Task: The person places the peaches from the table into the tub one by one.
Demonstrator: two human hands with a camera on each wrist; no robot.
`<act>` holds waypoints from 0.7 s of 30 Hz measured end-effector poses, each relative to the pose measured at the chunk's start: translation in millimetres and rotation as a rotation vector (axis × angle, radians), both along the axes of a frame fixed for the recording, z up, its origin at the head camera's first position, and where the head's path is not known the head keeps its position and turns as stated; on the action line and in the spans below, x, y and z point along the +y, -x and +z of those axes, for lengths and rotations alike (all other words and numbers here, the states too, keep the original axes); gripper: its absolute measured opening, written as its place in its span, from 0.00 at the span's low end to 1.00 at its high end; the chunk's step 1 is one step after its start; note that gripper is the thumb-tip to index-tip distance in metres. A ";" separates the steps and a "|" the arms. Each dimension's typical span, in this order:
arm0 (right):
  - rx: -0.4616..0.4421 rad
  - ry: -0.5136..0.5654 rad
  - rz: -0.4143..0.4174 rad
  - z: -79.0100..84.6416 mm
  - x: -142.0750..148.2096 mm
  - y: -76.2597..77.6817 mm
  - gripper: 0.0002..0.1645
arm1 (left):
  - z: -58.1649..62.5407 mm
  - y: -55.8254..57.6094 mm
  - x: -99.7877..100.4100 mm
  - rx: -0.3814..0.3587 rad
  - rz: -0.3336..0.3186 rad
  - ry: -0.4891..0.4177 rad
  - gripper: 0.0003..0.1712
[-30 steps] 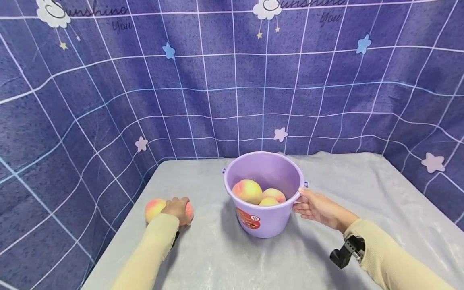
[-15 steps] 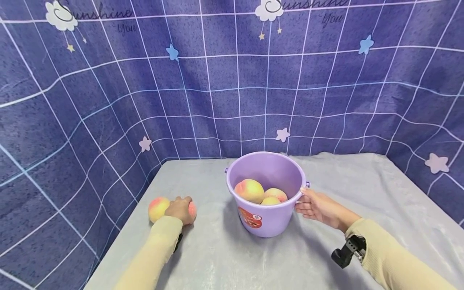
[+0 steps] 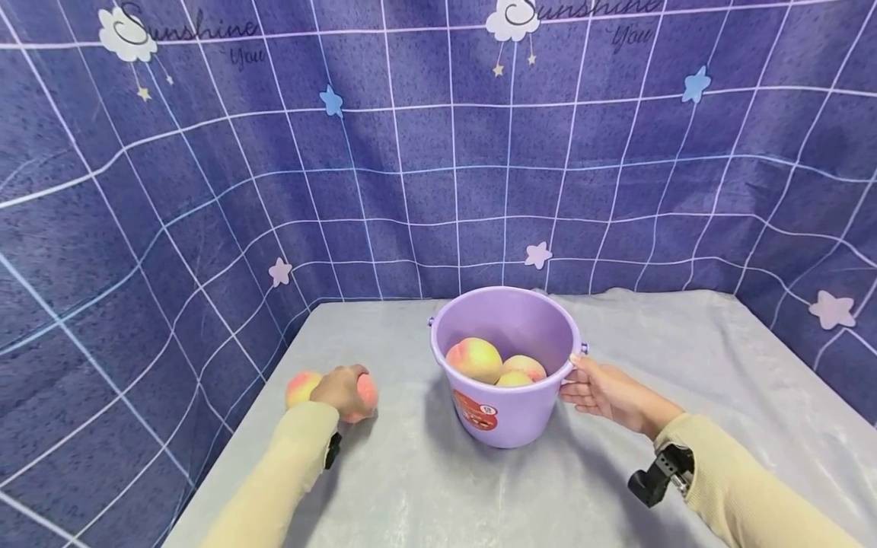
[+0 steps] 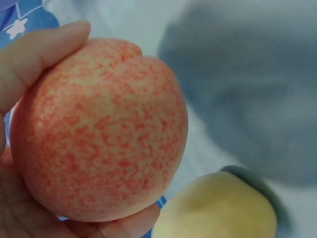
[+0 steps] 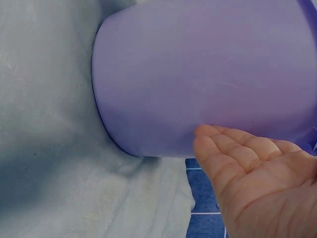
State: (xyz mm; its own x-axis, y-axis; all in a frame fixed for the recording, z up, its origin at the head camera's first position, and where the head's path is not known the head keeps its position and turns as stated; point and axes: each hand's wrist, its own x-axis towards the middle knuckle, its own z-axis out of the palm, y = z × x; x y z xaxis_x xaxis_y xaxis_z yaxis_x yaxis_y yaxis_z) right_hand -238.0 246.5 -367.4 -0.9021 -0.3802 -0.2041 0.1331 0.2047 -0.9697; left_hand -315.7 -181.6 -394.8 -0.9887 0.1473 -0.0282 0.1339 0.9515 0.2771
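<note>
In the head view, my left hand [image 3: 336,390] grips a pink-red peach [image 3: 367,397] at the left of the cloth. The left wrist view shows thumb and fingers wrapped round this peach [image 4: 104,134], its shadow lying apart from it on the cloth. Close by is a second, yellow-and-pink peach [image 3: 301,388], partly hidden behind the hand. Several peaches [image 3: 476,361] lie inside a purple bucket [image 3: 507,418], upright in the middle. My right hand [image 3: 610,396] holds the bucket's right rim, thumb at the rim and fingers along the outer wall [image 5: 198,74].
A grey cloth [image 3: 425,495] covers the table. Behind and to the left hangs a dark blue curtain [image 3: 411,190] with a grid and stars. The bucket's left handle knob [image 3: 431,322] sticks out at its rim.
My left hand has turned slightly and come up a little with the peach. The head view has shifted slightly. My right hand stays at the bucket's rim.
</note>
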 end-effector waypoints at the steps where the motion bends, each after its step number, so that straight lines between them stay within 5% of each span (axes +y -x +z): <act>1: -0.001 0.000 0.000 -0.1 0.1 -0.2 0.47 | 1.8 -0.6 0.6 0.003 -0.003 -0.007 0.44; 21: -0.005 0.002 -0.010 -0.8 -0.7 -1.5 0.46 | 42.4 -10.6 13.6 0.049 -0.109 -0.043 0.42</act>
